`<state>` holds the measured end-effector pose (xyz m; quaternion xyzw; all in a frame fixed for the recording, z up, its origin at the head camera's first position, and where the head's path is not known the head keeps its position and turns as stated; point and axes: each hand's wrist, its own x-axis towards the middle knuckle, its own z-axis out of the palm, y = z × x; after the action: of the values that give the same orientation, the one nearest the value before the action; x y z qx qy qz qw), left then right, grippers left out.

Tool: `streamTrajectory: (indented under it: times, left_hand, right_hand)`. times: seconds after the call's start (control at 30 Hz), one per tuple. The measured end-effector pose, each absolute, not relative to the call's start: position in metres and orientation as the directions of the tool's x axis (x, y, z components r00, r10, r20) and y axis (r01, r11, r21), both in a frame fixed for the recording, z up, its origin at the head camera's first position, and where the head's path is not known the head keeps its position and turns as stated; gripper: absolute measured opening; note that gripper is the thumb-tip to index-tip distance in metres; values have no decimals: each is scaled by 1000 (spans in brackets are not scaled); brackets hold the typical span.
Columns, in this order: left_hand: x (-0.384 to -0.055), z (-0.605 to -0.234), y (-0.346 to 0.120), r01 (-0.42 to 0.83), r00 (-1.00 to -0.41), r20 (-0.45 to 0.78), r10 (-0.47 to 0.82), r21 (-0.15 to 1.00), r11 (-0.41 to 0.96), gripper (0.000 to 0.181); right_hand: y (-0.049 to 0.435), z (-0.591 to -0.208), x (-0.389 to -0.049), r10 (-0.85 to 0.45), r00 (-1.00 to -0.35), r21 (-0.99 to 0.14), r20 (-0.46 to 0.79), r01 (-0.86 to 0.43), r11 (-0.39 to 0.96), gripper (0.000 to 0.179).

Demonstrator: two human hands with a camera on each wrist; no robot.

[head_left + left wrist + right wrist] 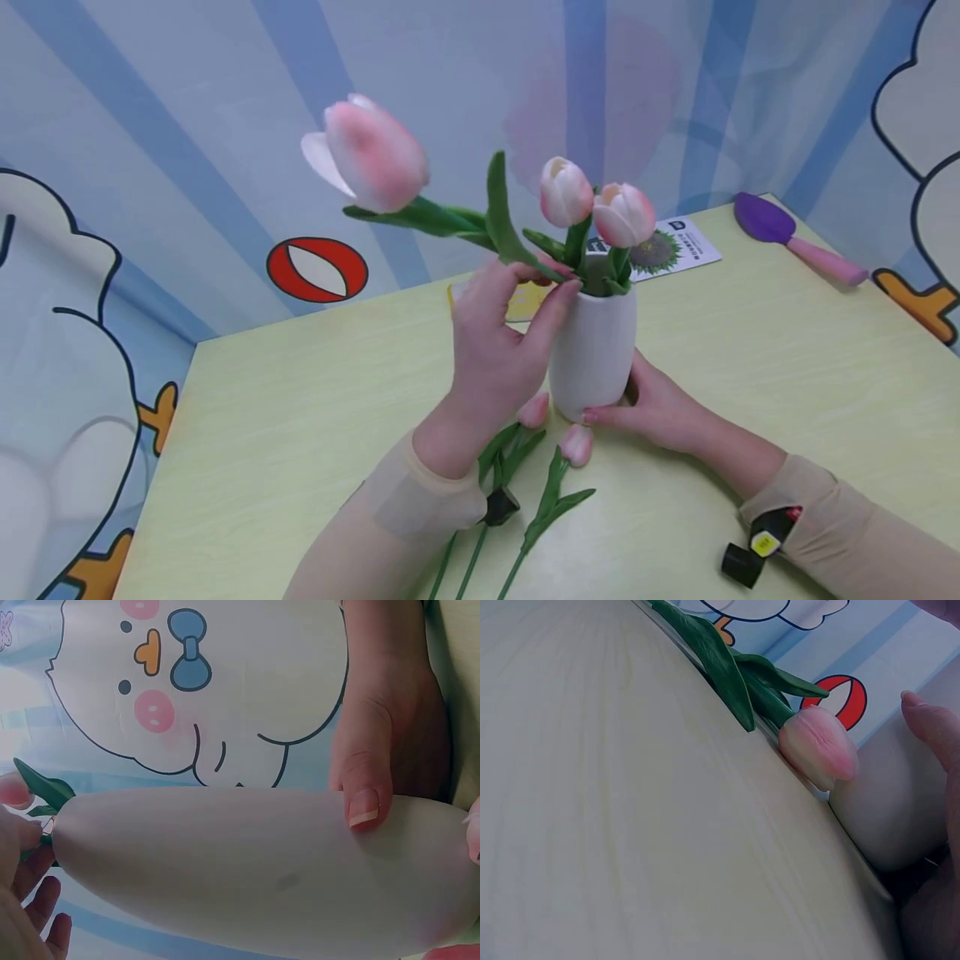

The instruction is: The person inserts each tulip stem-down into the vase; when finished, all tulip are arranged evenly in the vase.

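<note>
In the head view my left hand pinches the green stem of a pink-and-white tulip at the mouth of a white vase. That tulip leans far to the left, its lower stem end hidden by the fingers. Two other tulips, one paler and one pinker, stand in the vase. My right hand holds the vase low on its right side, with the thumb across the front; the left wrist view also shows this thumb against the white wall.
More tulips lie on the table before the vase, one near its base and another partly behind the left forearm. Farther back are a sunflower-like printed card, a yellow card and a purple scoop with a pink handle.
</note>
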<state>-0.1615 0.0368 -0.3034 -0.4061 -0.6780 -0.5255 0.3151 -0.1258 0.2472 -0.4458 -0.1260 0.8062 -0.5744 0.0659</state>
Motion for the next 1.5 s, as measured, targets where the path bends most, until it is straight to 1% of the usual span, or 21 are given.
streamTrajectory:
  times: [0.13, 0.33, 0.53, 0.83, 1.1, 1.3, 1.5]
  left_hand:
    - [-161, -304, 37, 875, -483, 847, 221, 460, 150, 13]
    - [-161, -301, 35, 875, -484, 847, 220, 472, 108, 10]
    - [-161, -295, 30, 876, -482, 846, 228, 474, 94, 10]
    - [-160, -289, 24, 849, -522, 824, 219, 526, 47, 13]
    - [-160, -281, 24, 856, -508, 839, 195, 518, 0, 14]
    - [-160, -280, 22, 855, -510, 842, 178, 518, 0, 14]
    - [-161, -281, 23, 860, -504, 843, 187, 510, 17, 12]
  right_hand:
    - [247, -445, -125, -277, -960, -943, 36, -125, 309, 89]
    - [247, -444, -125, -275, -961, -941, 32, -122, 316, 89]
    - [247, -445, -126, -276, -960, -938, 41, -132, 319, 89]
    - [246, -446, -126, -272, -961, -938, 43, -132, 321, 89]
    - [247, -445, -125, -263, -964, -937, 46, -132, 322, 90]
    - [247, -445, -125, -269, -962, -939, 43, -132, 319, 90]
    - [248, -445, -125, -279, -959, -938, 50, -141, 317, 89]
